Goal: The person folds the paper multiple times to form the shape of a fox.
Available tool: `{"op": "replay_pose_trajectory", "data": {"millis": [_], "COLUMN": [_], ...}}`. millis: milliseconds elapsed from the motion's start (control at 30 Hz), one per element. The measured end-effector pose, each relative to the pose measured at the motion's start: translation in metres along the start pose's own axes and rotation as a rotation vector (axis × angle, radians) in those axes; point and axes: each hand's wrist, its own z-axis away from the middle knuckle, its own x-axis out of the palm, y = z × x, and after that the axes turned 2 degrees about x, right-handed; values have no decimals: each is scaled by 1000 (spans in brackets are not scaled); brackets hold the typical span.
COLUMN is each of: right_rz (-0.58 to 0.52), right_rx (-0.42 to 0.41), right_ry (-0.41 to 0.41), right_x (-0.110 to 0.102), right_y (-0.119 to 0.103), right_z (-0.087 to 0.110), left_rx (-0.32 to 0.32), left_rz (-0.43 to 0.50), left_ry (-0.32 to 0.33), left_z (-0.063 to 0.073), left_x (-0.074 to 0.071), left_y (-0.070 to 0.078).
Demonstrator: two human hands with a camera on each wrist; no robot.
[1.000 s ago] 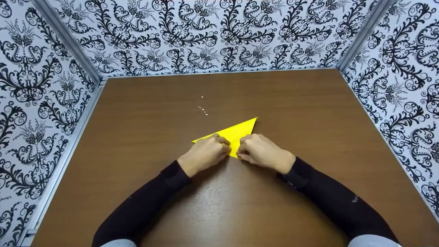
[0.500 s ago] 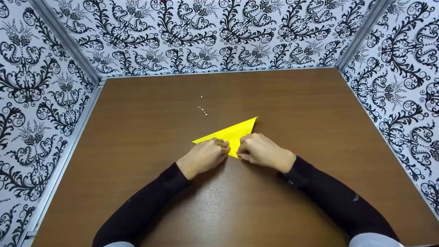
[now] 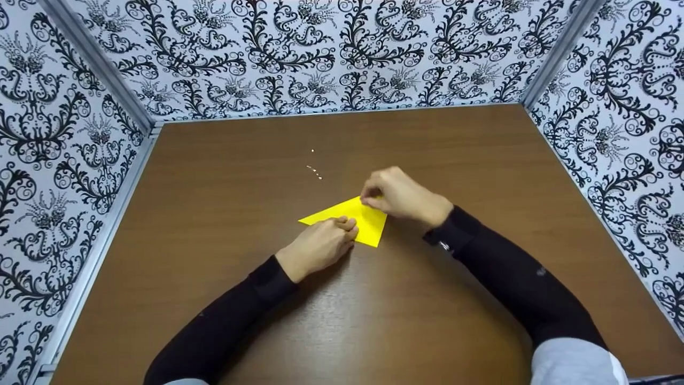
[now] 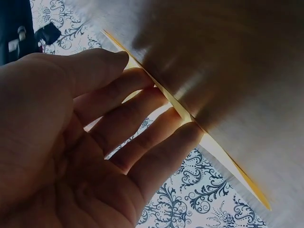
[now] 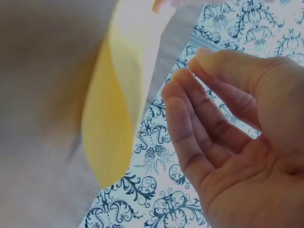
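A yellow sheet of folded paper (image 3: 370,223) lies on the brown table in the head view, one pointed corner toward the left. My left hand (image 3: 321,243) rests on its near left part. In the left wrist view, the left fingers (image 4: 164,147) reach almost straight to the thin yellow paper (image 4: 235,168), tips pressing along it. My right hand (image 3: 403,195) hovers over the paper's far right corner and hides it. The right wrist view shows the loosely bent right fingers (image 5: 183,123) apart from the paper (image 5: 107,133), which bows up from the table; nothing shows between thumb and fingers.
Small white specks (image 3: 315,171) mark the brown table (image 3: 240,171) beyond the paper. Patterned black-and-white panels (image 3: 288,53) with grey metal posts (image 3: 558,53) enclose the table at the back and both sides.
My right hand has left the paper's near right edge and moved up and away to the far right corner. The left hand has shifted slightly back toward the near edge and stays on the paper.
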Motion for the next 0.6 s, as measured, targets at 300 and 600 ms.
{"op": "replay_pose_trajectory", "data": {"millis": [300, 600], "right_rz": [17, -16], "right_rx": [61, 136], "right_ry": [-103, -137], "right_x": [25, 43], "right_y": [4, 13], "right_z": [-52, -63], "left_rx": [15, 24], "left_rz": [18, 13], "left_ry": [-1, 8], "left_z": [-1, 1], "left_x": [-1, 1], "left_y": [-2, -3]}}
